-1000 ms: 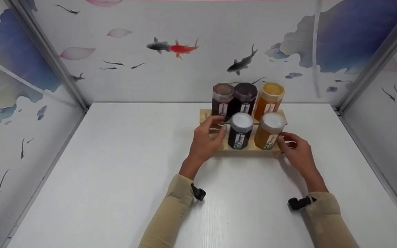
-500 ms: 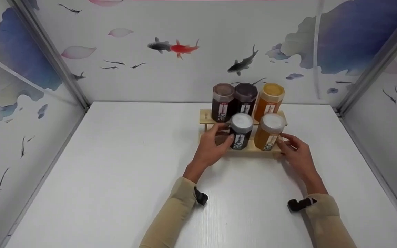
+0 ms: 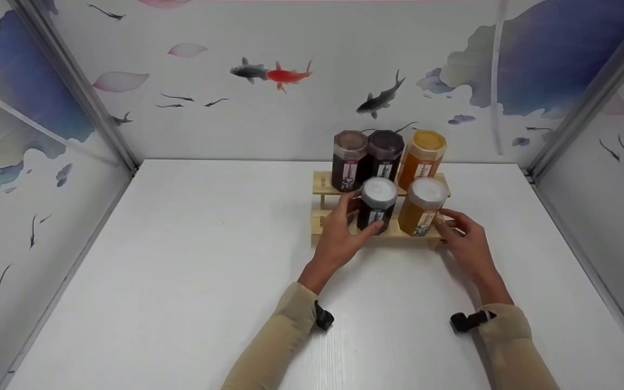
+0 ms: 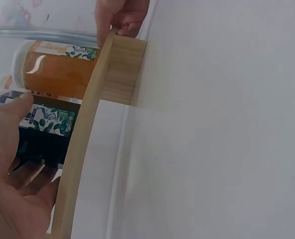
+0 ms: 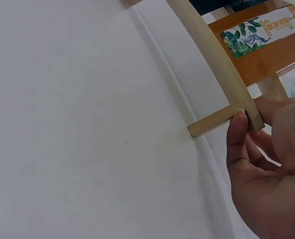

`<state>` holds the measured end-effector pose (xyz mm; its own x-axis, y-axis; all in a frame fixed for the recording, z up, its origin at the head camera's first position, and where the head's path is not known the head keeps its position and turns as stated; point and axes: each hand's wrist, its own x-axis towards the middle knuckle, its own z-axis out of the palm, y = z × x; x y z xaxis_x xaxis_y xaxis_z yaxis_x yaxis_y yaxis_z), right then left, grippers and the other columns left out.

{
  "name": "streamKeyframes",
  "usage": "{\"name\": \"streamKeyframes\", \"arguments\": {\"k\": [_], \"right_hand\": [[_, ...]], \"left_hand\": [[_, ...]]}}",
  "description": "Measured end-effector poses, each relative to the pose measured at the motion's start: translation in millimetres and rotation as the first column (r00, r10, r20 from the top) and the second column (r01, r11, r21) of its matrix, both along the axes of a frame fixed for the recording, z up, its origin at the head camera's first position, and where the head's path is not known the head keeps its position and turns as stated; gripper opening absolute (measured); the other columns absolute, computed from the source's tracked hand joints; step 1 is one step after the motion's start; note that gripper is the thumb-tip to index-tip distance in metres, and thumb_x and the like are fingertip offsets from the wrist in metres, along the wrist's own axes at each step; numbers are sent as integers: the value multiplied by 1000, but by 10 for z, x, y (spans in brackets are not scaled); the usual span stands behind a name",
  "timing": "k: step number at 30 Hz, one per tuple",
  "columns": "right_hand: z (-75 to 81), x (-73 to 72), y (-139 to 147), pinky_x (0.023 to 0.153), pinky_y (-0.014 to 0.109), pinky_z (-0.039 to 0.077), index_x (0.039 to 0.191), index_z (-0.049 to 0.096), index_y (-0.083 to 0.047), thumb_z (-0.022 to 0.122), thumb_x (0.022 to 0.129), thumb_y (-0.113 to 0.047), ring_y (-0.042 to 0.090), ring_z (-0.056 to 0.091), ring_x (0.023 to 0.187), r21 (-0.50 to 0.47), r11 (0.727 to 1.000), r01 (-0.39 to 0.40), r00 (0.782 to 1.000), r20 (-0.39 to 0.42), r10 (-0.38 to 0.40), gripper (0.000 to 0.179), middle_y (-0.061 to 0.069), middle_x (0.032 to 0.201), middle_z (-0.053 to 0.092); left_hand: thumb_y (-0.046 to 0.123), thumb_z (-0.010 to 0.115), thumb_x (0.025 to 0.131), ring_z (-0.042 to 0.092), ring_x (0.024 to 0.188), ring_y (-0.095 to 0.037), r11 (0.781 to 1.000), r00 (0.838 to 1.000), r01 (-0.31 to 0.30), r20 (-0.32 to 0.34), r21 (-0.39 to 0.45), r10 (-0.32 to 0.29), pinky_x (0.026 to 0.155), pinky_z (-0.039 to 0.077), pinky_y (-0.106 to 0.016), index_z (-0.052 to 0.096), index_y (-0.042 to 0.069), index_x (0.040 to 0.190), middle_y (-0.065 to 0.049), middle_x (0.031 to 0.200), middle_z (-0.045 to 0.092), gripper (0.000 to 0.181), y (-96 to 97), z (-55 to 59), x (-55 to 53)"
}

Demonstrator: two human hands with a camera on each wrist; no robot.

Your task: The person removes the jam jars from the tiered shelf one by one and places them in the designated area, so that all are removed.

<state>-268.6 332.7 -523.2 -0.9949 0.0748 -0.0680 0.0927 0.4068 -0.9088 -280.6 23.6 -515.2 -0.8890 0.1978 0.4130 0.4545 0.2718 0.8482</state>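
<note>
A two-tier wooden rack (image 3: pixel 323 183) holds several octagonal jars with labels. On its lower shelf stand a dark jar (image 3: pixel 375 203) and, to the right, an amber jar (image 3: pixel 417 212), both with whitish lids. My left hand (image 3: pixel 338 234) grips the dark jar from its left side. In the left wrist view the thumb lies on the label and the fingers curl round the other side of the dark jar (image 4: pixel 43 142). The right end of the lower shelf is pinched by my right hand (image 3: pixel 469 241); in the right wrist view its thumb (image 5: pixel 238 122) presses the shelf's edge.
Along the upper shelf stand a brown-topped jar (image 3: pixel 349 162), a dark purple jar (image 3: pixel 386 154) and an orange jar (image 3: pixel 423 157). The white table (image 3: pixel 193 260) extends left and in front of the rack. A patterned back wall (image 3: pixel 268 124) rises close behind it.
My left hand has come from the left end of the rack, moving right and nearer me, and now holds the dark jar. My right hand stays at the rack's right end.
</note>
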Motion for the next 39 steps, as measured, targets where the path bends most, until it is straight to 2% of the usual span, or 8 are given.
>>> {"name": "streamKeyframes", "arguments": {"k": [5, 11, 14, 18, 21, 26, 32, 39], "right_hand": [[-72, -29, 20, 84, 22, 63, 162, 49, -14, 64, 108, -49, 10, 68, 101, -23, 1000, 18, 1000, -12, -18, 65, 15, 135, 61], [-90, -51, 40, 85, 22, 62, 162, 50, -17, 64, 108, -51, 10, 66, 104, -6, 1000, 21, 1000, -14, -21, 66, 12, 135, 62], [-88, -50, 47, 86, 23, 63, 162, 50, -16, 64, 108, -48, 12, 67, 105, -6, 1000, 17, 1000, -17, -17, 64, 13, 135, 62], [-81, -49, 52, 87, 23, 63, 162, 49, -15, 64, 109, -45, 14, 67, 105, -9, 1000, 21, 1000, -10, -21, 63, 11, 131, 62], [-64, -47, 42, 87, 23, 63, 162, 49, -15, 63, 110, -42, 16, 66, 104, -13, 1000, 28, 1000, 1, -28, 61, 10, 127, 62], [-19, -43, 5, 87, 23, 62, 162, 49, -15, 63, 110, -40, 20, 65, 108, -18, 999, 27, 1000, 8, -27, 59, 10, 127, 61], [-40, -53, 9, 88, 20, 61, 161, 49, -15, 63, 110, -41, 21, 63, 111, -26, 999, 36, 999, 2, -36, 59, 9, 128, 61], [-89, -60, 17, 86, 18, 60, 158, 53, -15, 66, 108, -45, 17, 64, 108, -33, 999, 34, 999, -39, -36, 60, 9, 127, 62]], "left_hand": [[36, 86, 95, 68, 132, -18, 1000, 1000, 2, -24, -7, -2, 108, 59, -32, 45, 20, 160, -6, 151, 61, 79, -13, 24, 15], [41, 86, 94, 64, 131, -21, 997, 999, -29, -30, -72, 27, 105, 61, -37, 42, 18, 163, -8, 153, 55, 85, -30, 33, 17], [44, 87, 93, 63, 134, -22, 996, 999, -44, -8, -79, 43, 109, 60, -39, 43, 19, 163, -7, 156, 55, 86, -12, 30, 22], [52, 90, 87, 61, 140, -19, 994, 996, -81, 43, -70, 84, 115, 56, -41, 43, 23, 161, -3, 158, 56, 93, 40, 36, 43], [53, 92, 84, 64, 138, -17, 991, 991, -115, 58, -63, 118, 114, 56, -40, 45, 24, 159, -1, 156, 60, 94, 77, 45, 60], [45, 92, 87, 69, 130, -18, 987, 989, -146, -4, -69, 146, 109, 60, -38, 50, 19, 157, -5, 149, 66, 85, 77, 51, 62], [39, 93, 87, 74, 122, -19, 984, 986, -154, -73, -87, 148, 100, 63, -28, 57, 12, 148, -10, 139, 72, 76, 1, 42, 31], [36, 94, 84, 77, 116, -20, 992, 982, -114, -158, -56, 104, 93, 62, -20, 63, 9, 143, -11, 132, 74, 72, -170, 70, -9]]}}
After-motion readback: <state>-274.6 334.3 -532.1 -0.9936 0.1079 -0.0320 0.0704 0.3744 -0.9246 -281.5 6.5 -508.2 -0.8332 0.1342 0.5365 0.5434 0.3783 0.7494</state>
